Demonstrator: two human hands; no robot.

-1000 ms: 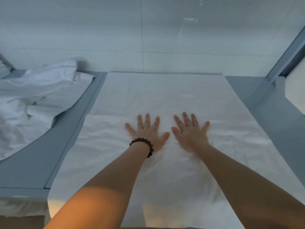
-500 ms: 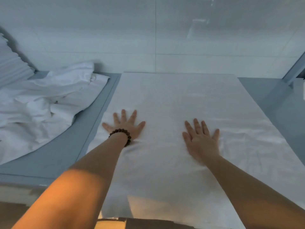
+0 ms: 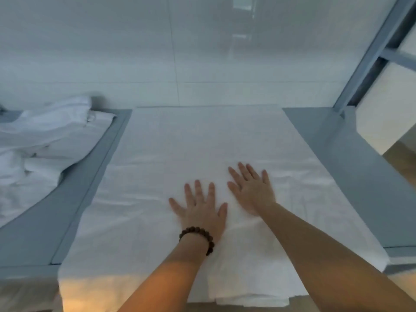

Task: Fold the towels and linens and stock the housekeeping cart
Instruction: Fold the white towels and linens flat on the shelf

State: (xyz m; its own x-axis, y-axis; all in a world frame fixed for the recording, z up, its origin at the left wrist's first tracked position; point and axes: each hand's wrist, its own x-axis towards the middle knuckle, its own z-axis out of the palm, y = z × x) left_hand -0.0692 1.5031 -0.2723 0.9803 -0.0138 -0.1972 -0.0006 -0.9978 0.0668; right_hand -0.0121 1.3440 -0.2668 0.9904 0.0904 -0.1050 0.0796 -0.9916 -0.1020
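Left hand [image 3: 200, 211] and right hand [image 3: 252, 190] flat, fingers spread, side by side.

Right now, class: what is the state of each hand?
Left hand: open, flat on the white sheet, holding nothing.
Right hand: open, flat on the same sheet, holding nothing.

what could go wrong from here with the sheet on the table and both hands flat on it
1. The white sheet overhangs the near edge of the grey table; pressing toward the body might drag it off.
2. The left hand and right hand lie close together mid-sheet, so creases toward the sides may go unsmoothed and get folded in.
3. The crumpled linen lies close on the left; a wide sweep could snag it.
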